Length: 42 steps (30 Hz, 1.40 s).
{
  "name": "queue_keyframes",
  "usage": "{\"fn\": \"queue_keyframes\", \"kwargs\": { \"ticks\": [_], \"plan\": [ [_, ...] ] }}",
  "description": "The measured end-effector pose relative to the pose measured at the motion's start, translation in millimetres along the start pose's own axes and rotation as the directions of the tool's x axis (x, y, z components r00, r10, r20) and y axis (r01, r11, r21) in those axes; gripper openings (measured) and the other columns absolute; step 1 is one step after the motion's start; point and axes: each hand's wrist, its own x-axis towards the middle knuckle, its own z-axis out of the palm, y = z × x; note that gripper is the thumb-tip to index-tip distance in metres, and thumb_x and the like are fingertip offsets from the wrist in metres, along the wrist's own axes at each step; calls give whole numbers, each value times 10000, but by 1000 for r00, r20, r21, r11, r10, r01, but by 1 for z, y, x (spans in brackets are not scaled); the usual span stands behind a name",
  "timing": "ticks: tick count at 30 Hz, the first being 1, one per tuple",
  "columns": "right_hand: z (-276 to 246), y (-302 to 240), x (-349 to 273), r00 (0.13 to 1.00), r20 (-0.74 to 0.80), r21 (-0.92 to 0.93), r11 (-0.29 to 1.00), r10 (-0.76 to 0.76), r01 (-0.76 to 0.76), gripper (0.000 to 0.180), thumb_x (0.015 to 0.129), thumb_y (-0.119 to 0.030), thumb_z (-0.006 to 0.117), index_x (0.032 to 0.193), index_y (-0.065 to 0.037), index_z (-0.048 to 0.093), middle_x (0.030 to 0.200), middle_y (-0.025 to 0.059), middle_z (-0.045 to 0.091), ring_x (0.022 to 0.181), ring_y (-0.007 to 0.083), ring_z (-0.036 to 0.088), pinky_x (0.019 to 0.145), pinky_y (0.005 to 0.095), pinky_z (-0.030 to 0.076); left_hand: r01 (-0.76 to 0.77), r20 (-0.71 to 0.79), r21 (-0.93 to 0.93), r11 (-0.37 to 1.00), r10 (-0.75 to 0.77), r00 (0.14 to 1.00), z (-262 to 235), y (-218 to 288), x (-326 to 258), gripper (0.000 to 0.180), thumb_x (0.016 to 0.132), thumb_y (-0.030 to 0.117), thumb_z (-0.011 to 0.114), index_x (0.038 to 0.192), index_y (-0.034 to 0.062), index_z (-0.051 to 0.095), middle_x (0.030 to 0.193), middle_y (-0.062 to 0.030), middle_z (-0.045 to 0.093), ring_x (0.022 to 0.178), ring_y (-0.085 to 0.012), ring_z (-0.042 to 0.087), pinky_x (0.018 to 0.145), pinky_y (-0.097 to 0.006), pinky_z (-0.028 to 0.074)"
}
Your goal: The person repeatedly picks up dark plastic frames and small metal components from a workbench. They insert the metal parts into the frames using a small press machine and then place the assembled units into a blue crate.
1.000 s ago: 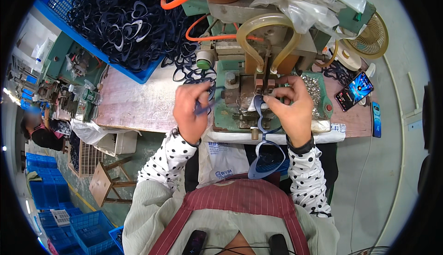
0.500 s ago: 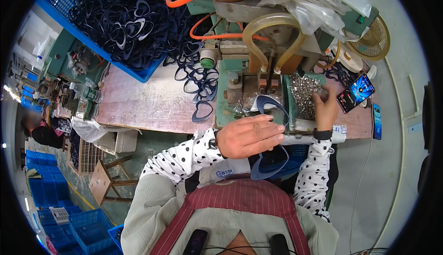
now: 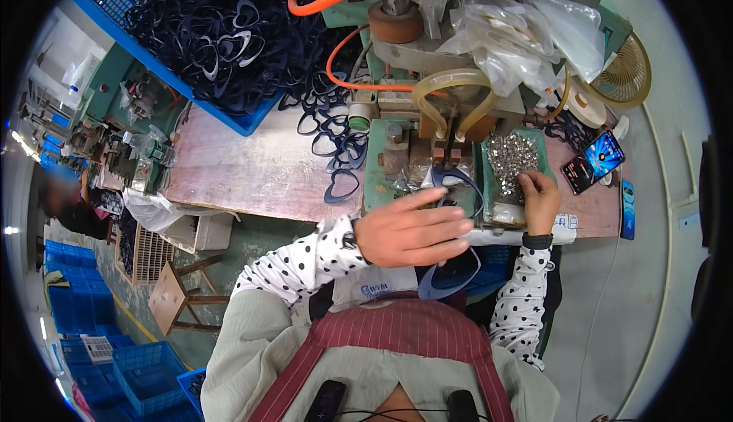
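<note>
Right hand (image 3: pixel 539 195) fingertips on metal pieces (image 3: pixel 510 158)

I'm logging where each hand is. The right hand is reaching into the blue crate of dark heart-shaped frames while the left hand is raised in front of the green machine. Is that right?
Not quite. In the head view the right hand is at the small tray of shiny metal parts on the green machine, not in the blue crate. The left hand is indeed raised in front of the machine.

Dark blue heart-shaped frame (image 3: pixel 456 181) on the green machine bed, small silvery metal parts (image 3: pixel 510 158) heaped in the tray beside it
</note>
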Motion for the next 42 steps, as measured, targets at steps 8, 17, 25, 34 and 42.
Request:
{"fn": "queue_keyframes", "kwargs": {
  "ticks": [8,17,25,34,42],
  "plan": [
    [6,-2,-3,990,-108,102,992,87,-76,137,858,-168,691,936,-61,730,861,126,702,799,249,666,736,329,509,826,-217,547,134,-930,296,0,-106,-121,393,871,416,630,833,28,681,779,-167,661,693,-358,632,605,-453,488],
    [16,-9,-5,982,-187,34,999,-2,9,133,846,-132,694,957,-72,735,869,126,713,776,246,685,712,330,524,791,89,600,-124,-971,-220,15,-188,-245,524,818,455,525,999,3,718,1047,-257,673,1004,-391,651,879,-426,515],
    [9,-17,-8,984,-176,33,999,-14,20,153,818,-67,696,964,-64,739,895,105,705,797,215,661,724,304,508,988,-379,-155,2,-924,-57,-36,-97,-108,187,950,181,567,952,-5,549,760,-161,673,672,-315,676,583,-410,520],
    [-2,-124,-10,987,134,549,836,-93,5,167,803,12,660,953,-1,731,882,68,689,781,119,609,704,228,459,452,-151,248,857,-427,892,-22,1,-24,359,717,49,668,1072,104,656,926,-14,671,858,-187,612,930,-451,405],
    [-1,-162,-21,958,287,625,754,16,-200,372,756,4,736,1096,2,587,834,54,687,647,21,529,531,182,383,193,-94,-58,979,-198,976,9,11,15,374,762,134,708,1116,27,657,986,-75,682,834,-216,635,853,-388,511]
  ]
}}
